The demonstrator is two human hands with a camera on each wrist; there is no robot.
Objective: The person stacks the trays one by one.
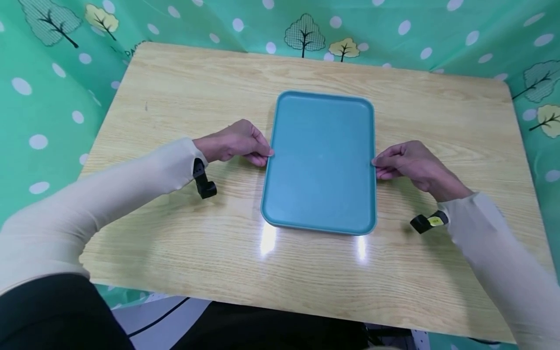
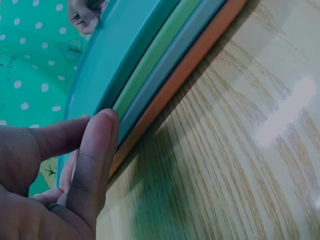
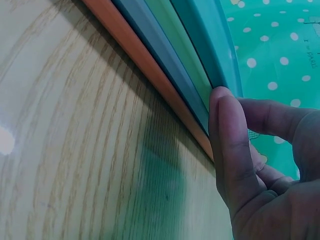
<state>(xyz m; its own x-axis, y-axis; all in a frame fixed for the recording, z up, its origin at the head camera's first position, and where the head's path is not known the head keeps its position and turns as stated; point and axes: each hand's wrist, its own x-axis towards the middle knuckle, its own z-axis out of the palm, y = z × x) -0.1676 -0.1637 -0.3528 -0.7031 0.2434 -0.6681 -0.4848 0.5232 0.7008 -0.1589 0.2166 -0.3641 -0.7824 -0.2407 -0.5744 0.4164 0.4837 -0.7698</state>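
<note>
A blue-green rectangular tray (image 1: 321, 160) lies uppermost, its flat inside facing up. Under it, edges of a green tray (image 2: 152, 55), a grey-blue tray (image 2: 164, 67) and an orange tray (image 2: 185, 70) show as a stack, orange at the bottom. My left hand (image 1: 240, 142) pinches the top tray's left rim between thumb and forefinger. On the opposite long side, my right hand (image 1: 413, 165) pinches the right rim the same way. In the right wrist view, the right thumb overlaps the green tray's edge just below the rim.
The stack is on a light wood-grain table (image 1: 175, 233). A green curtain (image 1: 245, 24) with white dots and printed trees hangs along the back and sides. Black wrist cameras (image 1: 204, 180) hang from the pale sleeves. Light glares off the tabletop near the stack.
</note>
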